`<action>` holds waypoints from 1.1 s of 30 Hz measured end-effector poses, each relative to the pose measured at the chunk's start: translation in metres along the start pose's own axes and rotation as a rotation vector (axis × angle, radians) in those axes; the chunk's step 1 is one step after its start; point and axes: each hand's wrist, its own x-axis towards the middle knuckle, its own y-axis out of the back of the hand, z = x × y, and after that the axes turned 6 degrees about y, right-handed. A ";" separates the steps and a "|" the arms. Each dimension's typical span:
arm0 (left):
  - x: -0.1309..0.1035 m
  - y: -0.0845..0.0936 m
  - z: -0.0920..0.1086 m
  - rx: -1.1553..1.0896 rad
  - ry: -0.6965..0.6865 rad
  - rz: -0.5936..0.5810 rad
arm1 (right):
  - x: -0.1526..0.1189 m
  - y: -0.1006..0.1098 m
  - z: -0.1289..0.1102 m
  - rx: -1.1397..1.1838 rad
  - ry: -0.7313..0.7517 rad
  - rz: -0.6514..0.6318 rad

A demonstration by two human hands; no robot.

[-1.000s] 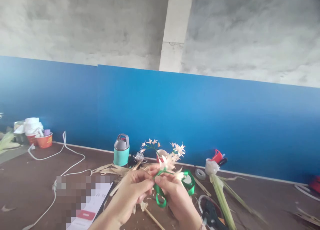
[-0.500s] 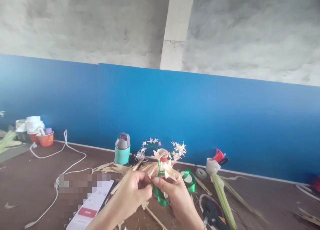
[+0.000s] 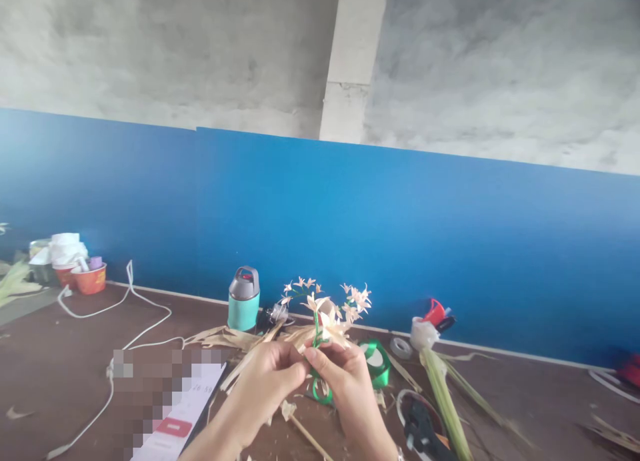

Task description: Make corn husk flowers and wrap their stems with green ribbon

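Note:
Between my hands stands an artificial flower spray (image 3: 334, 327) with pale, husk-like petals and a green-wrapped stem. Small blossoms curve out on both sides at its top. My right hand (image 3: 350, 384) is closed, its thumb and fingers pinching the stem just below the big flower. Meeting it from the other side, my left hand (image 3: 265, 387) pinches at the lower stem; its fingertips partly hide what they hold. A loop of green ribbon (image 3: 323, 395) hangs below the fingers. Right of the hands lies a green ribbon roll (image 3: 381, 374).
A phone (image 3: 175, 414) lies left of my arms, near a white cable (image 3: 150, 334). Behind are a turquoise bottle (image 3: 244, 311) and dry husks (image 3: 225, 337). To the right are a tape roll (image 3: 401, 347), a black glue gun (image 3: 423, 427) and a green stalk (image 3: 445, 401). A blue panel (image 3: 320, 214) bounds the table.
The hanging ribbon has drawn up into a smaller, rounder loop. My fingers have shifted slightly around the stem, and the big flower has turned and risen a little.

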 end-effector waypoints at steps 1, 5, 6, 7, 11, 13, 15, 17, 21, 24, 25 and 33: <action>0.001 -0.001 -0.002 0.067 -0.043 0.059 | 0.000 0.000 0.000 -0.021 0.024 0.000; 0.001 -0.006 -0.004 0.157 -0.186 0.223 | 0.001 -0.002 0.000 -0.104 0.088 0.017; 0.000 -0.007 -0.004 0.165 -0.208 0.255 | 0.001 -0.002 0.001 -0.126 0.094 0.023; -0.001 -0.008 -0.005 0.179 -0.225 0.281 | 0.001 -0.002 0.001 -0.148 0.094 0.025; -0.003 -0.008 -0.007 0.277 -0.283 0.355 | 0.001 -0.001 0.004 -0.225 0.111 0.028; -0.002 -0.007 -0.007 0.289 -0.292 0.369 | 0.002 -0.001 0.005 -0.254 0.126 0.040; -0.001 -0.006 -0.007 0.252 -0.274 0.341 | 0.002 -0.001 0.005 -0.254 0.107 0.036; 0.001 -0.004 -0.006 0.157 -0.221 0.265 | 0.003 0.000 0.004 -0.230 0.059 0.018; 0.003 0.000 -0.004 -0.129 -0.058 0.108 | 0.004 0.005 -0.005 -0.147 -0.056 -0.081; 0.003 0.001 -0.003 -0.332 0.033 0.001 | 0.003 0.009 -0.012 -0.091 -0.085 -0.147; 0.003 0.002 -0.002 -0.389 0.062 -0.031 | 0.002 0.010 -0.013 -0.093 -0.081 -0.156; 0.001 0.003 0.001 -0.603 0.192 -0.159 | -0.002 0.017 -0.011 -0.302 0.051 0.011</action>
